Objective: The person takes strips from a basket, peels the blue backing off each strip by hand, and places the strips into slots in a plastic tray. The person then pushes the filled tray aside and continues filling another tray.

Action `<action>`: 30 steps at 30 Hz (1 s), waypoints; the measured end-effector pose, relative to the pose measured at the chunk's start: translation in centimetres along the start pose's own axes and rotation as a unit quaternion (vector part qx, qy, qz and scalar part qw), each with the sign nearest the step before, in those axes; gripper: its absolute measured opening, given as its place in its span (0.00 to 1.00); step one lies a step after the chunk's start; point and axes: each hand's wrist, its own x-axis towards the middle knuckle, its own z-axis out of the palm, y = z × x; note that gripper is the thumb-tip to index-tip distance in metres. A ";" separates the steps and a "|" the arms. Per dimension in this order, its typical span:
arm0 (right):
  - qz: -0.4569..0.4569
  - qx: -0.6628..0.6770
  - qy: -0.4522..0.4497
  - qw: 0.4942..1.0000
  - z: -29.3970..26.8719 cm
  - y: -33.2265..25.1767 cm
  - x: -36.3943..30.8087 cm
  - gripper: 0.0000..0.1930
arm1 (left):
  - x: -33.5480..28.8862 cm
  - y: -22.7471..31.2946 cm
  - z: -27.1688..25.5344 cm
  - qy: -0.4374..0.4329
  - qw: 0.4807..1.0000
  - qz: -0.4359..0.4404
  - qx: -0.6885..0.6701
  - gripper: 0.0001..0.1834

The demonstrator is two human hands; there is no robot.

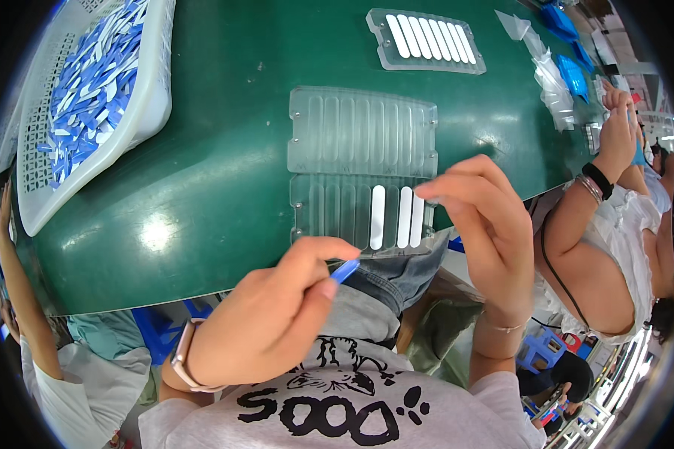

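My left hand [277, 314] is closed, pinching a small blue strip [344, 271] between thumb and index finger, just below the near edge of a clear slotted tray [314, 241]. In that tray lie a few white round-ended strips: one white strip [378, 217] near the middle and two side by side at the right. My right hand [490, 224] is bent over the tray's right side. Its fingertips are together at the far end of the rightmost white strip [417, 217]. Directly beyond is a second clear slotted tray [363, 131], with no strips in its slots.
A white plastic basket [153, 97] heaped with blue and white strips stands at the left. Farther back, another clear tray [472, 67] holds several white strips. Clear plastic bags [550, 86] and blue pieces [571, 77] lie at the far right, near another person's hands [618, 135].
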 end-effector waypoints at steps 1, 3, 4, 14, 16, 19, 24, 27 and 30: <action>0.041 0.000 -0.020 0.999 -0.2 -0.2 0.6 0.03 | -0.1 -0.1 -0.3 0.005 0.997 -0.001 -0.075 0.19; 0.070 0.021 -0.037 0.997 0.0 -0.6 1.1 0.02 | -0.2 -0.5 -0.1 0.025 0.995 0.013 -0.096 0.20; 0.099 0.043 -0.054 0.993 0.0 -0.8 1.4 0.02 | -0.2 -0.7 0.1 0.045 0.992 0.026 -0.116 0.20; -0.008 -0.150 -0.130 0.980 -0.1 -0.3 4.3 0.19 | -0.3 -0.4 0.4 0.053 0.986 -0.041 -0.151 0.12; -0.002 -0.185 -0.113 0.976 -0.1 -0.5 4.1 0.23 | -0.1 -0.6 0.5 0.082 0.984 -0.022 -0.158 0.07; 0.039 -0.204 -0.113 0.972 -0.1 -0.2 3.3 0.27 | 0.0 -0.9 0.6 0.103 0.983 0.003 -0.154 0.07; 0.042 -0.215 -0.090 0.972 -0.2 0.3 2.8 0.28 | 0.0 -0.6 0.8 0.092 0.979 0.001 -0.179 0.06; 0.043 -0.200 -0.085 0.975 -0.2 0.1 2.8 0.24 | 0.0 -0.7 0.8 0.090 0.977 -0.005 -0.194 0.06; -0.057 -0.089 -0.065 0.992 0.3 0.5 2.6 0.17 | 0.0 -1.2 0.8 0.080 0.961 0.009 -0.265 0.06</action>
